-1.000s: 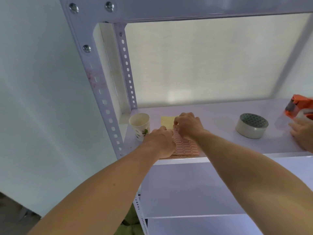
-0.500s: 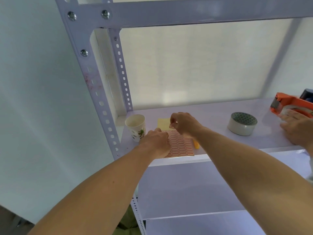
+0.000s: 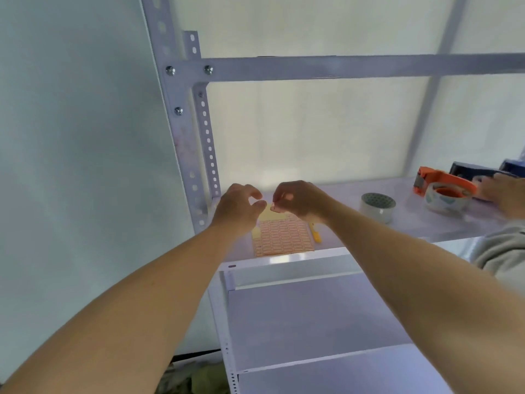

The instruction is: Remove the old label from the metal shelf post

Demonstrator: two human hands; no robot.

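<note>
One sticker (image 3: 273, 207) pinched in right grip (image 3: 301, 201), left grip (image 3: 238, 209) loosely spread, sheet (image 3: 281, 238) below

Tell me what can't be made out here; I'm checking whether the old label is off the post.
Head view only.
Post: faint reddish marks, too blurred to tell label from residue.
Sticker pinched by the right hand: too small to read.
Sticker sheet: print too small.
Yellow object: mostly behind the right wrist.
Second person's hand: cut off by the right edge.
</note>
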